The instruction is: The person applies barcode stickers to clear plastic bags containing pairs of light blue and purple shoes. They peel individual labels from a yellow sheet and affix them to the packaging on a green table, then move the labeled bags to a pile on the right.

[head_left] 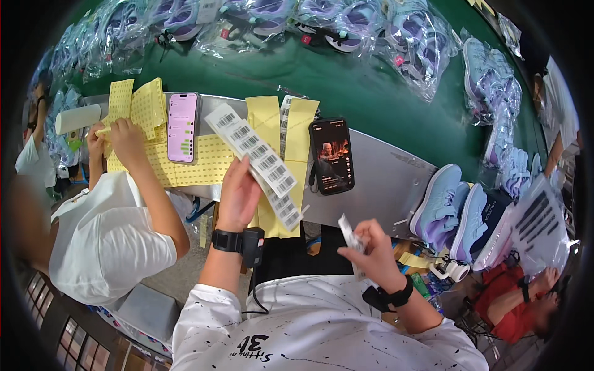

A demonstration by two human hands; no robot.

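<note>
Left hand (238,195) raised over the near edge of the bench (383,176), fingers clamped on a long white strip of barcode labels (257,157) that slants up and to the left. Right hand (371,250) lower, near the chest, fingers pinched together on a single small white label (348,234). Judged step: peeling labels off the strip one at a time. Next move likely calls for a steady strip and a clean placement without creasing. Yellow sticker sheets (204,161) and two phones (331,156) lying flat on the bench. Bagged lilac shoes (442,207) at right. Co-worker's hand (127,136) on yellow sheets at left.
</note>
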